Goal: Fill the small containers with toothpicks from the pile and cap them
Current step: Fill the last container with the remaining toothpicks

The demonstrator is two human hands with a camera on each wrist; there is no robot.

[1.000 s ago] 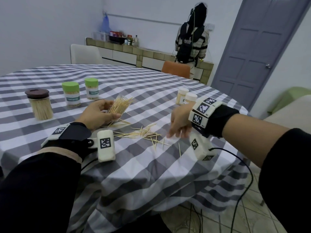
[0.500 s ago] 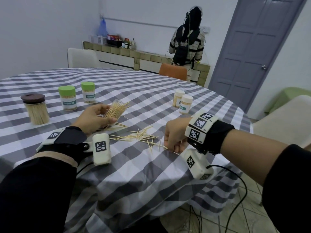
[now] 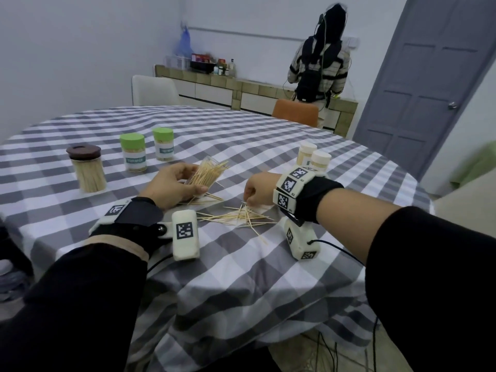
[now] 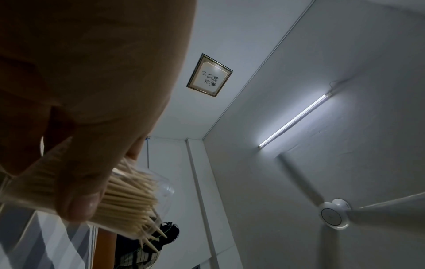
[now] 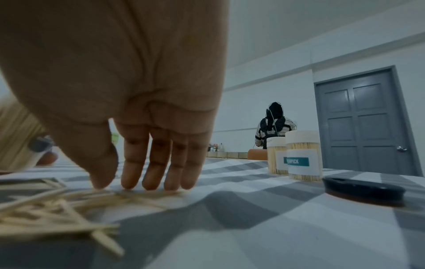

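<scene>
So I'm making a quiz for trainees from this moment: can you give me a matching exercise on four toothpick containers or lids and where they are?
Things:
1. clear container
2. brown-lidded jar
3. white-capped containers
4. dark loose lid

Places:
A. flat on the cloth, on no jar
B. standing far left
C. tilted in the left hand
D. beyond the right hand

Pairs: 1-C, 2-B, 3-D, 4-A

On the round checked-cloth table (image 3: 241,277), loose wooden toothpicks (image 3: 236,216) lie at centre. A brown-lidded glass jar (image 3: 87,167) stands at ten o'clock, two green-capped plastic containers (image 3: 133,153) at eleven, two white-capped containers (image 3: 319,159) at one, and a dark round lid (image 5: 364,191) at three.
</scene>
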